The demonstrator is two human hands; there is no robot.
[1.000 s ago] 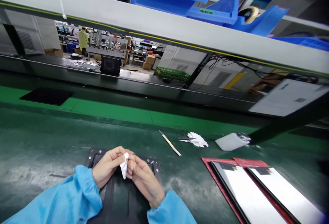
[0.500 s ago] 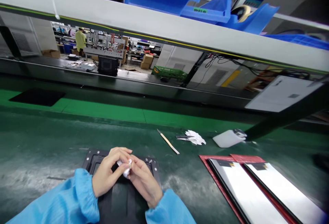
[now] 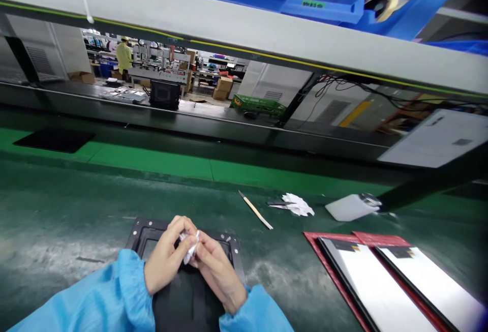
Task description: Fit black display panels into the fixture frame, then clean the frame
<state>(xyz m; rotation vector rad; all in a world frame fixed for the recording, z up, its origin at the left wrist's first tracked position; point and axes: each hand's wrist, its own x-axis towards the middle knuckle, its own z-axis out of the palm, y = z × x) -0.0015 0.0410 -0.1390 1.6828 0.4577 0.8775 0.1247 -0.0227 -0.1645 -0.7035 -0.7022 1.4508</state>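
Observation:
A small crumpled white wipe (image 3: 191,248) is pinched between the fingertips of both hands. My left hand (image 3: 168,255) curls round its left side, and my right hand (image 3: 217,266) grips it from the right. Both are held above a black frame-like tray (image 3: 183,296) with a raised rim and small round silvery dots along its top edge. The wrists and blue sleeves cover parts of the tray. Its lower end runs out of view.
Beyond my hands lie a knife-like tool with a pale handle (image 3: 256,211), black tweezers (image 3: 280,203) by crumpled white tissue (image 3: 299,205), and a white bottle (image 3: 353,207). Two flat panels (image 3: 377,281) rest on red sheets at right. A shelf beam (image 3: 244,32) crosses overhead; a person (image 3: 124,57) stands far off.
The view has shifted slightly, so the scene sits a little further right. The fingers have moved slightly around the white wipe, which now shows a more upright, folded shape.

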